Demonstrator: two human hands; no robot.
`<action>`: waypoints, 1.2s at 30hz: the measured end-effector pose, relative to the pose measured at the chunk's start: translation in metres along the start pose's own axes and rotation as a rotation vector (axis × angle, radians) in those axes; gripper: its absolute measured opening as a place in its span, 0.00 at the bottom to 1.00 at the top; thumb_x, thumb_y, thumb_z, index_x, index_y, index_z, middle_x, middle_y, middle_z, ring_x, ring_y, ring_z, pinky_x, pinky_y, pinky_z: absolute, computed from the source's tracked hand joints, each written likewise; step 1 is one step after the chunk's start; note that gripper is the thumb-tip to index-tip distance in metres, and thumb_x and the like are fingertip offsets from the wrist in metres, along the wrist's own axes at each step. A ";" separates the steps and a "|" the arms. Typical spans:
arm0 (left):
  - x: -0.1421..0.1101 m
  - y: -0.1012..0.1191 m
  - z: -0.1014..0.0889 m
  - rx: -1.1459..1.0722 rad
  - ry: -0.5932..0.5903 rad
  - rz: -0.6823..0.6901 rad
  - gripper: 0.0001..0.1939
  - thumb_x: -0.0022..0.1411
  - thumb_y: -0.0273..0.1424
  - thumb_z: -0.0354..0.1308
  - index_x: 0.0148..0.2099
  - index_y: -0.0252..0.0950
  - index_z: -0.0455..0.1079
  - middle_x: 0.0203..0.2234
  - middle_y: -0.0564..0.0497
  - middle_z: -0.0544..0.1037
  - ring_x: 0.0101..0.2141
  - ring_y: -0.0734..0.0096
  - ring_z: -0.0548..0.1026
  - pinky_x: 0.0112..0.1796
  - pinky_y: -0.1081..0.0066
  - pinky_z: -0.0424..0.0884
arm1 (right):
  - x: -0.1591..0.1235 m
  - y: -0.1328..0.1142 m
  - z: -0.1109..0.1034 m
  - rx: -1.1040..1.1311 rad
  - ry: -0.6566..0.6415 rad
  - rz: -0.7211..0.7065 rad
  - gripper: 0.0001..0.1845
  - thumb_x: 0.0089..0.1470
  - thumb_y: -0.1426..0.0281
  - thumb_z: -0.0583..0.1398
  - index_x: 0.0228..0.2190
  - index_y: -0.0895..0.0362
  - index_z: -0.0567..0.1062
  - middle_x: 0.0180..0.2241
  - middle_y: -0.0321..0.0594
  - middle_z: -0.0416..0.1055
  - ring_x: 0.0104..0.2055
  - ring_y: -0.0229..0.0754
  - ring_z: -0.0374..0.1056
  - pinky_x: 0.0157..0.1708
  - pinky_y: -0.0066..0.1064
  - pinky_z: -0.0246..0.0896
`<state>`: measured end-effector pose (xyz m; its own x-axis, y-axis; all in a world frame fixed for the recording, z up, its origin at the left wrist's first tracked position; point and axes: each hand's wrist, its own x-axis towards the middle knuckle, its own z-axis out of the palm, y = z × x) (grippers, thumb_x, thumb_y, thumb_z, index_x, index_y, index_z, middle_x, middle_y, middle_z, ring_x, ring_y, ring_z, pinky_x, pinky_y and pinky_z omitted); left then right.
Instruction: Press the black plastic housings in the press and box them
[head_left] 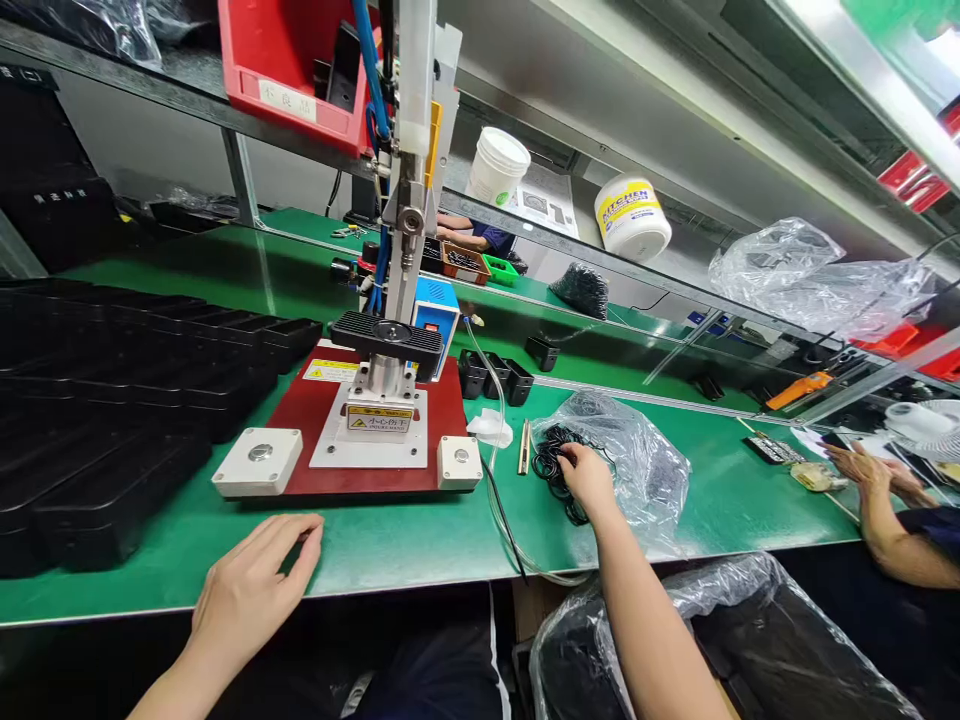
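Note:
My right hand point(591, 482) reaches into a loose pile of thin black rubber rings point(551, 468), its fingertips closed on some of them. The rings spill from a clear plastic bag point(649, 465). My left hand point(259, 575) rests near the table's front edge, holding nothing, thumb apart from the fingers. In front of it stands a press point(386, 375) on a dark red base point(300, 420), with a black slotted part point(352, 330) at its head. White button boxes point(259, 460) sit at the base's front corners. A tan-handled cutter point(523, 448) lies left of the rings.
Rows of black housings point(112, 500) fill the left side. Small black boxes point(491, 378) stand behind the press's right side. A plastic-lined bin point(750, 600) is below the table edge. Another person's hands point(874, 470) are at far right. A shelf point(540, 225) crosses above.

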<state>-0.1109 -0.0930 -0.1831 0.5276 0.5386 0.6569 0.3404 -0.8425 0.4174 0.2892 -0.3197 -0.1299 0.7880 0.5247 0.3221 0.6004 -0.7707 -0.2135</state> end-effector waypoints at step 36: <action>0.002 0.001 0.005 0.008 0.040 0.003 0.08 0.66 0.29 0.48 0.39 0.37 0.69 0.30 0.51 0.76 0.32 0.70 0.74 0.34 0.72 0.70 | 0.016 -0.268 -0.093 0.613 0.716 -1.050 0.08 0.56 0.79 0.58 0.36 0.56 0.73 0.34 0.42 0.72 0.36 0.39 0.69 0.37 0.32 0.67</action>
<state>-0.1050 -0.0927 -0.1843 0.4967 0.5354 0.6831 0.3448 -0.8440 0.4107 0.1280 -0.1380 0.0179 -0.1847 0.3106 0.9324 0.9657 0.2335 0.1135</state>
